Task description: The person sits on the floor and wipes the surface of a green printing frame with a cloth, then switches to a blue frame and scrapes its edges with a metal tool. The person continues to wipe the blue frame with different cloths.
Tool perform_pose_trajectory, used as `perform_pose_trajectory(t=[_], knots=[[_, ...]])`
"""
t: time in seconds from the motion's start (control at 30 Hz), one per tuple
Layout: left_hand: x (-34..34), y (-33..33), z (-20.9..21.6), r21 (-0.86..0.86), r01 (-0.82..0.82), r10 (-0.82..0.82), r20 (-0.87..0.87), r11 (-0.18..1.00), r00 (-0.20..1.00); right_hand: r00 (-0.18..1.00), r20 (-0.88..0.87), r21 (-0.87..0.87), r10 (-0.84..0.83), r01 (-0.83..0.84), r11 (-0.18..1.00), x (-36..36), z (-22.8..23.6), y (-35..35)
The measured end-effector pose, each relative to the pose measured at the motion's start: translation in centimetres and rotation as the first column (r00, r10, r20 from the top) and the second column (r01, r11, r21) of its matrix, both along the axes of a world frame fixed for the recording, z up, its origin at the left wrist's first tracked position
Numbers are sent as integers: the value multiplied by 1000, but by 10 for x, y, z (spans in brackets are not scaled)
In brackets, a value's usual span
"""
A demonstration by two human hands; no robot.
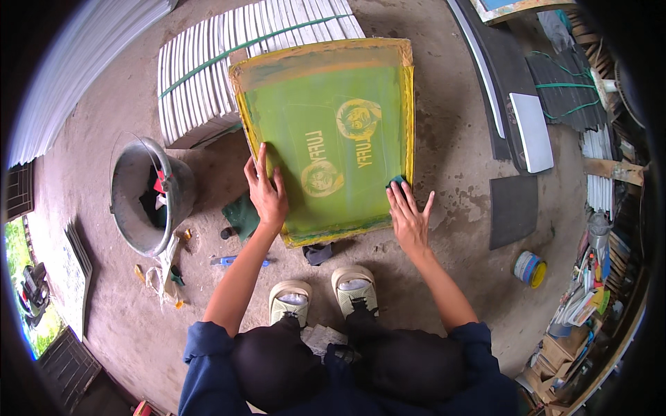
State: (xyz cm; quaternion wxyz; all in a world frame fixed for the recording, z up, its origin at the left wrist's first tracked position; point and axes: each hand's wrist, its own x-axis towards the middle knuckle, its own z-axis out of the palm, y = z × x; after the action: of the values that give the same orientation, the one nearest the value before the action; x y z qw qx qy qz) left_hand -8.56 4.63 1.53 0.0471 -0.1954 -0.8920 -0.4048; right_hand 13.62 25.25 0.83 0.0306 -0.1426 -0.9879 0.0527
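Green-coated printing screen [326,139] lies pinned flat — left hand [266,194] and right hand [408,218] spread open on its edges; positioning step, next needs steady alignment.

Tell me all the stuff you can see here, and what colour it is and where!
Printing screen: one, green mesh in a yellow frame, middle.
Stacked tiles: one strapped bundle, white, under the screen's far end.
Metal bucket: one, grey, left.
Flat slabs: several, dark grey, right.
Small tin: one, blue and yellow, lower right.
Cloth: one, dark green, beside the left hand.
Sandals: two, pale, below the screen.
Left hand: flat on the screen.
Right hand: at the screen's right edge, fingers spread.
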Motion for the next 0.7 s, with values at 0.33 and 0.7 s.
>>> perform_pose_trajectory(t=[0.33,0.7], knots=[[2,2,3,19,28,-29,64,999,998,998,-19,29,-54,55,998,-44,21,5],[0,3,0,3,11,-11,-25,1000,1000,972,-225,61,-62,78,995,-149,59,37]])
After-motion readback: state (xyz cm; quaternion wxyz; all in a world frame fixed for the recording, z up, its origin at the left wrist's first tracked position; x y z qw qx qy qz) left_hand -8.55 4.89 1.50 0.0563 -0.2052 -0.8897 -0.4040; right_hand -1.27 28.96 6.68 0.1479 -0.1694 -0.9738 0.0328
